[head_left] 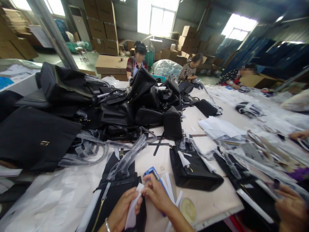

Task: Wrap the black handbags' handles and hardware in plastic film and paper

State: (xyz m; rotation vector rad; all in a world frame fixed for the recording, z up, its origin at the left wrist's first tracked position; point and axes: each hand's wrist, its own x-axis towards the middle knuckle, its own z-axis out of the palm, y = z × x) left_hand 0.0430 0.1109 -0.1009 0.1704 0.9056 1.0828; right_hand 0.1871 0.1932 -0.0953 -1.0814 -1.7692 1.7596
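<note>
My left hand [124, 203], with a bracelet at the wrist, holds a folded white strip [131, 215], likely paper or thin foam. The thumb and fingers of my right hand [155, 193] pinch the strip's upper end. Under the strip lies a black bag [118, 185] with a gold zipper [98, 212] and a white wrapped piece [89, 209] along its side. Clear plastic covers the bag's straps [125, 158]. Beyond my right hand is a blue packet [151, 170], partly covered by it. Loose white strips [172, 190] and a round tub [187, 209] of yellowish contents are beside my right forearm.
Black bags [116, 111] are heaped across the table. Another black bag [193, 170] stands right of centre. At the right edge, a co-worker's hand [291, 206] is over a further bag [253, 193]. Several people work across the table. Plastic sheeting [55, 196] covers the left front.
</note>
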